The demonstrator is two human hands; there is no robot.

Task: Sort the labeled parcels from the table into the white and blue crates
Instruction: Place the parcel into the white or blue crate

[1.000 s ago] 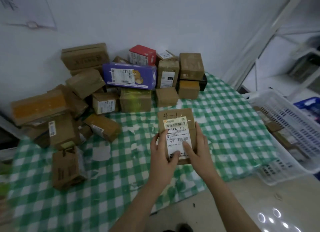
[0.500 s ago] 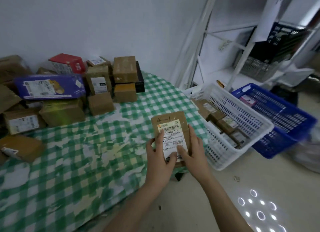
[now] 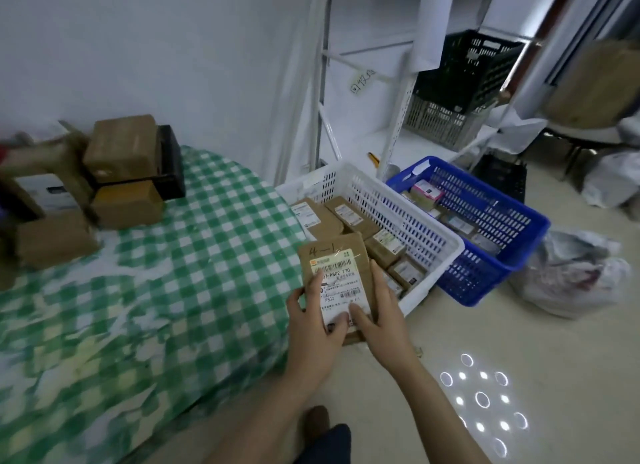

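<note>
I hold a flat brown parcel (image 3: 337, 269) with a white shipping label and "4-1" written on top. My left hand (image 3: 313, 325) grips its left edge, thumb on the label. My right hand (image 3: 382, 320) grips its right edge, thumb also on the label. The parcel hangs past the table's right edge, over the near corner of the white crate (image 3: 408, 221), which holds several brown parcels. The blue crate (image 3: 512, 221) stands just right of it with several small parcels inside. More brown parcels (image 3: 121, 173) are stacked at the table's back left.
The table wears a green checked cloth (image 3: 156, 308). A white metal rack (image 3: 394, 93) with a black crate (image 3: 460, 69) stands behind the crates. Plastic bags (image 3: 571, 273) lie on the floor at right. My shoe (image 3: 317, 420) is near the table edge.
My view has swung right, away from the parcel pile. Both hands have carried the parcel from above the table to the white crate's near corner.
</note>
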